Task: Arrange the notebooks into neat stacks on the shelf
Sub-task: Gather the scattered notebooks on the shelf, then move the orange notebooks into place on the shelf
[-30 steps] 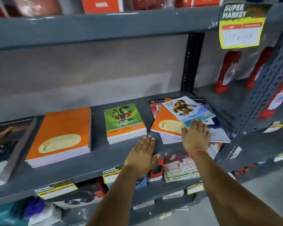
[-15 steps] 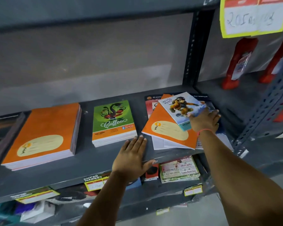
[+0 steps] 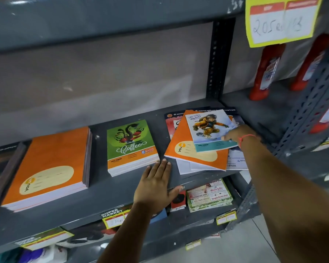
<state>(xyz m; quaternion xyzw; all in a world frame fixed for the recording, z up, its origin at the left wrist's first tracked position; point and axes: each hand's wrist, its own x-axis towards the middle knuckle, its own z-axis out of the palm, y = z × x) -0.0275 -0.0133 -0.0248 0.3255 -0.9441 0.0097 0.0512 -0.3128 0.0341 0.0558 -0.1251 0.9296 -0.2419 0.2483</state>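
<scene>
Altogether three groups of notebooks lay on the shelf (image 3: 110,194): one orange stack (image 3: 47,168) far left of the left hand (image 3: 156,186), one green Coffee stack (image 3: 131,147) just beyond it, and one untidy pile (image 3: 196,154) to its right. That hand lay flat, fingers spread, on bare shelf. The right hand (image 3: 239,134), arm outstretched, pinched the monkey-cover notebook (image 3: 207,128) atop the pile.

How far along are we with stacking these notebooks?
Done: the orange notebook stack and the green Coffee notebook stack sit squared. In hand: the right hand grips the monkey-cover notebook atop the messy pile, while the left hand rests flat on the shelf. Left: sorting that skewed, mixed pile.
</scene>
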